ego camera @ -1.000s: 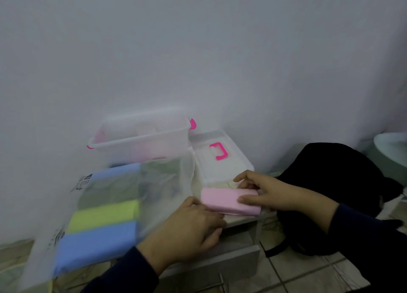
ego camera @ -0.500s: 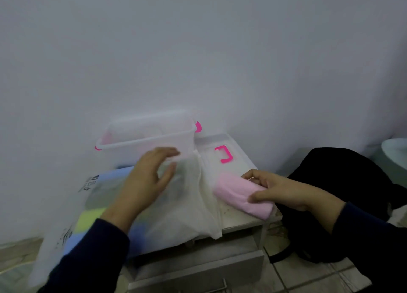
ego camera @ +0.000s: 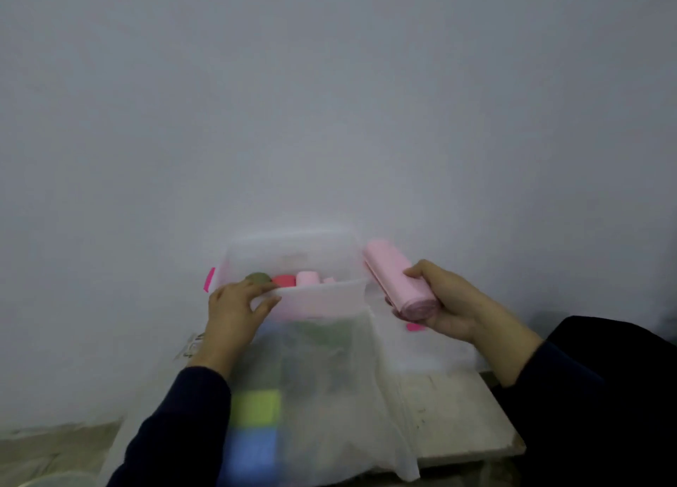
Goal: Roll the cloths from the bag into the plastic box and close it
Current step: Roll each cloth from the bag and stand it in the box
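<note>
Nearest: bag (ego camera: 329, 395) lies flat on the table (ego camera: 458, 413) at 6 o'clock, thin frosted plastic, crumpled and limp. Through it show blurred flat folded cloths (ego camera: 256, 428): green block, blue block below, something darker beside them. So several are not yet rolled.

Left hand (ego camera: 234, 311) at about 9 o'clock of the bag's mouth, fingers curled over the near rim of the plastic box (ego camera: 322, 300), gripping it. Looks like it's steadying or tipping the box toward the person.

Right hand (ego camera: 450, 307) at 3 o'clock of the box, fingers and thumb wrapped round a pink roll (ego camera: 395, 278). Soft fabric, tight cylinder, spiral end faces the camera, far end pointing up toward 11 o'clock, just beside the box's right wall, outside it.

Step in hand, my read: drop-in of this roll. Rolling is done, placement isn't.

Next move needs: carry the roll left over the rim, line it up with the ones inside, keep the squeeze on until it's wedged or it'll spring loose.

Box: translucent, rigid, rectangular, pink latch (ego camera: 209, 279) on its left end. Inside, rolled cloths (ego camera: 293, 279) stand on end in a row: olive, red, pale pink, another pink partly hidden. Free room seems to be on the right side, can't tell how much.

Lid (ego camera: 421, 343): under the right hand, clear, mostly washed out; only a pink bit of it shows. Not on yet.

Behind: plain white wall.
</note>
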